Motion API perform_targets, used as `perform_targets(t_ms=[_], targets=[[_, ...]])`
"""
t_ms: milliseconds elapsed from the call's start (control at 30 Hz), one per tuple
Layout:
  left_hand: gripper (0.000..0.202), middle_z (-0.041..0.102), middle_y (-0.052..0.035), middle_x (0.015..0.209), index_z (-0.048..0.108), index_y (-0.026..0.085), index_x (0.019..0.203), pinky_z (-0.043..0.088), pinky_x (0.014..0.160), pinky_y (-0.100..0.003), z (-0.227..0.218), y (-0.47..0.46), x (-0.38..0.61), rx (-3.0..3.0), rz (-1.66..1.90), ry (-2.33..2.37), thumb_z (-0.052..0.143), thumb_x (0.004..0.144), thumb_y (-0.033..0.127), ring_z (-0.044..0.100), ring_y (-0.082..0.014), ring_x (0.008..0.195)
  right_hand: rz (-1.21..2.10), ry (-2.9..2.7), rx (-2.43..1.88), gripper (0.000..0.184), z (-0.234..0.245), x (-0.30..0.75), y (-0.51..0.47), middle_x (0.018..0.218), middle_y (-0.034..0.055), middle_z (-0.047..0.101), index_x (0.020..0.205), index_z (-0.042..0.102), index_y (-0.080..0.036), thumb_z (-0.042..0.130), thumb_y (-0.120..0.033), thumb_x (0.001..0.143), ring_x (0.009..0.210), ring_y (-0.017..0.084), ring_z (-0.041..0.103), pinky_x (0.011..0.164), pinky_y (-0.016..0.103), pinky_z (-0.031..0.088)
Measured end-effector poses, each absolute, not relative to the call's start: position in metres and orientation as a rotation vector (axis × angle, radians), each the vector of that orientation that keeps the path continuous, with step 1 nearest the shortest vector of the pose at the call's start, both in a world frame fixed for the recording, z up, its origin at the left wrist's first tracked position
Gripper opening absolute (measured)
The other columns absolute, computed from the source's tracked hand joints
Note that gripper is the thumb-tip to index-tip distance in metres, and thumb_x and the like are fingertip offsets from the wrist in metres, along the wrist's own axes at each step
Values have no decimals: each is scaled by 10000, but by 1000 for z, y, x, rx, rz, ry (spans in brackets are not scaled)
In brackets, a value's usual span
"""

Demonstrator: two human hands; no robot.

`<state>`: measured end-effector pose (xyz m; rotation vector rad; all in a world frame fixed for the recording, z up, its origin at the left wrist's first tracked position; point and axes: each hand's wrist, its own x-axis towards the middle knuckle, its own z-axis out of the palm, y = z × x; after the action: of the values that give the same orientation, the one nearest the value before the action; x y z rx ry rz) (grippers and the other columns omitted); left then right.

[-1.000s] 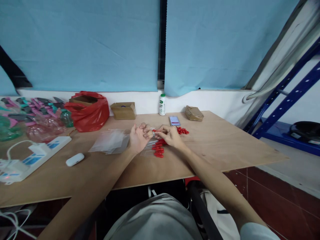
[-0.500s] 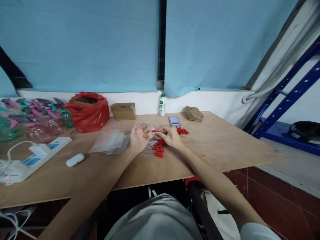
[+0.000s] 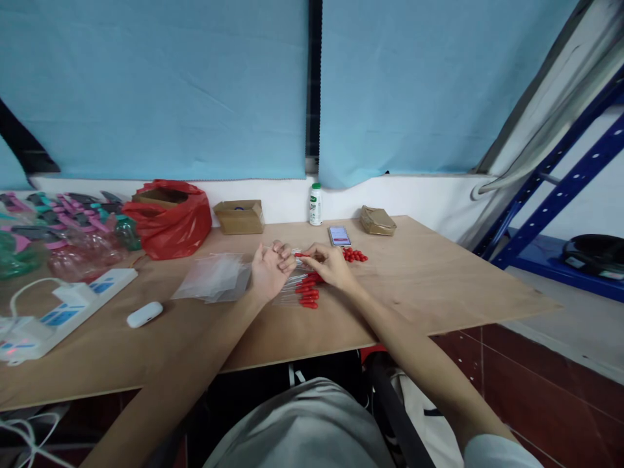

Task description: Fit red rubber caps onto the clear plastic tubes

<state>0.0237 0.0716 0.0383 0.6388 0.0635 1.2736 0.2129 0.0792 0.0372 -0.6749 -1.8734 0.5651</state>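
My left hand and my right hand meet over the middle of the wooden table. Both pinch one clear dropper with a red bulb between their fingertips. Under and just in front of the hands lies a row of several clear droppers with red bulbs. A small heap of loose red bulbs lies right of my right hand. A stack of clear plastic bags lies left of my left hand.
Along the back stand a red plastic bag, an open cardboard box, a white bottle, a phone and a brown packet. A white power strip and a white case lie left. Blue shelving stands right.
Hardly anything differs; both hands stay together on the dropper, and the view has shifted slightly.
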Motion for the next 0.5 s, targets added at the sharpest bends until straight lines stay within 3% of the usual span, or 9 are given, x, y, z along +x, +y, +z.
perform_targets(t_ms=[200, 500], targets=[[396, 503, -57, 856, 495, 181, 842, 403, 560, -258, 37, 74, 23, 605, 1284, 94, 328, 1056, 468, 420, -119, 585, 331, -1954, -683, 221, 38, 217, 80, 928, 62, 772, 971, 727, -178, 640, -381, 978, 819, 188, 706, 775, 278, 519], [337, 414, -10, 759, 398, 199, 771, 389, 553, -271, 39, 76, 18, 640, 1280, 101, 415, 1003, 443, 386, -123, 564, 529, -1907, -703, 253, 35, 214, 84, 942, 51, 767, 1063, 703, -190, 666, -413, 949, 844, 182, 713, 805, 290, 543]])
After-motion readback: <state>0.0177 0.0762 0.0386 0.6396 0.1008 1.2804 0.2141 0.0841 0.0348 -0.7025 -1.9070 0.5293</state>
